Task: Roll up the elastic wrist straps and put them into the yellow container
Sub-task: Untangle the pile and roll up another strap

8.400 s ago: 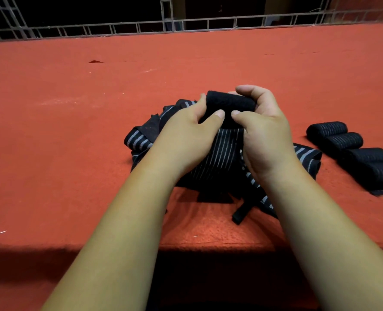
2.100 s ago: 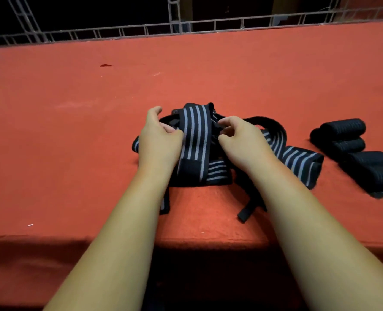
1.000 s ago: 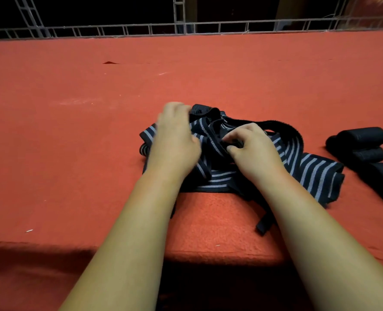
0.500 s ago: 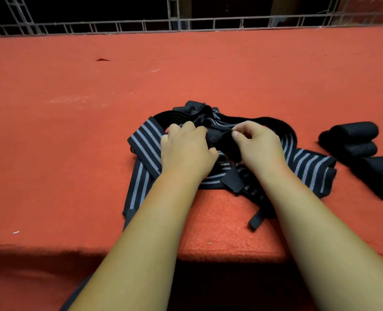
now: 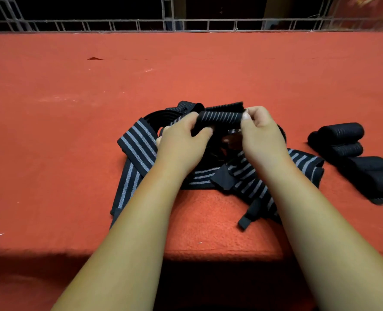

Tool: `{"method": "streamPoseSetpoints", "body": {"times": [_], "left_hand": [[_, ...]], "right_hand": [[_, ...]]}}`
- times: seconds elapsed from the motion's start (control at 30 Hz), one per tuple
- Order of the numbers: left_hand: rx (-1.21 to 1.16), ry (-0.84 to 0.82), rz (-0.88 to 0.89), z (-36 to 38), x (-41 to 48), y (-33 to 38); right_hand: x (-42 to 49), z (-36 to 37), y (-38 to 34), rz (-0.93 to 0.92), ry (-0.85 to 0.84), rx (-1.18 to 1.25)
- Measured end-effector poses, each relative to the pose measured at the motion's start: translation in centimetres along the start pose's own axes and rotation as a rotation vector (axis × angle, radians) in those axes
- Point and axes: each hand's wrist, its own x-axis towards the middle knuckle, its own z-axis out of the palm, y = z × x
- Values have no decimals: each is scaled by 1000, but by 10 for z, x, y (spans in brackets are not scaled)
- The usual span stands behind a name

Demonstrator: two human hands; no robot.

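Note:
A tangle of black elastic wrist straps with grey stripes [image 5: 139, 144] lies on the red table [image 5: 51, 131] near its front edge. Above the pile, both hands hold one strap end rolled into a short tube [image 5: 219, 117]. My left hand [image 5: 181, 142] grips the roll's left end. My right hand [image 5: 260, 133] pinches its right end with thumb and fingers. The rest of that strap trails down into the pile. Several finished black rolls [image 5: 343, 135] lie in a row at the right. No yellow container is in view.
A thin black tab [image 5: 246, 218] of one strap points toward the table's front edge. A white wire grid fence [image 5: 168, 23] runs along the far edge. Bare red cloth extends to the left and behind the pile.
Both hands rose from the pile with a strap end and now hold it as a small roll. A striped strap length has spread out to the left.

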Motion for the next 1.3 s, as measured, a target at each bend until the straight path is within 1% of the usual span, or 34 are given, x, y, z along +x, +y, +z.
{"method": "streamPoseSetpoints", "body": {"times": [0.07, 0.17, 0.23, 0.3, 0.37, 0.43, 0.5, 0.57, 0.6, 0.67, 0.73, 0.8, 0.87, 0.93, 0.97, 1.03, 1.07, 1.13, 1.2, 1.3], "left_hand": [[-184, 19, 42, -6, -6, 5], [-296, 52, 104, -12, -13, 15], [-282, 64, 146, -14, -14, 19], [-220, 40, 211, -14, -14, 21], [-223, 1, 242, -13, -14, 23], [-226, -17, 240, -11, -15, 24], [-215, -59, 190, -8, -14, 21], [-132, -107, 134, -6, -12, 14], [-70, -113, 124, -6, -10, 10], [83, -94, 174, -5, -6, 5], [213, -110, 243, -3, -2, 1], [287, -137, 288, 2, 1, -2], [345, -126, 295, 9, 2, -4], [382, -89, 265, 14, 1, -1], [387, -72, 221, 16, -1, 3], [280, -93, 123, 15, -2, 11], [176, -107, 80, 13, -3, 15], [-48, -110, 22, 6, -6, 23], [-183, -147, 27, -3, -8, 25], [-240, -344, 76, -15, -11, 22]], "right_hand": [[1, -1, -2, 48, -6, 136], [-1, -2, -9, 87, -13, 267], [-3, -3, -16, 56, -22, 297], [-5, -7, -23, 45, -62, 367], [-6, -9, -27, 23, -92, 389], [-8, -11, -28, -44, -71, 314], [-6, -12, -28, -68, -26, 331], [-5, -14, -28, -12, -29, 436], [-4, -16, -27, 14, -28, 448], [-7, -19, -26, 51, -42, 364], [-9, -21, -23, 106, -85, 381], [-8, -23, -20, 212, -143, 490], [-8, -26, -20, 314, -206, 608], [-6, -31, -22, 398, -286, 715], [-6, -34, -22, 433, -324, 740], [-7, -39, -23, 477, -374, 720], [-6, -40, -23, 489, -364, 666], [-4, -39, -19, 448, -275, 520], [-2, -37, -15, 376, -206, 441], [-1, -34, -13, 317, -161, 439]]}}
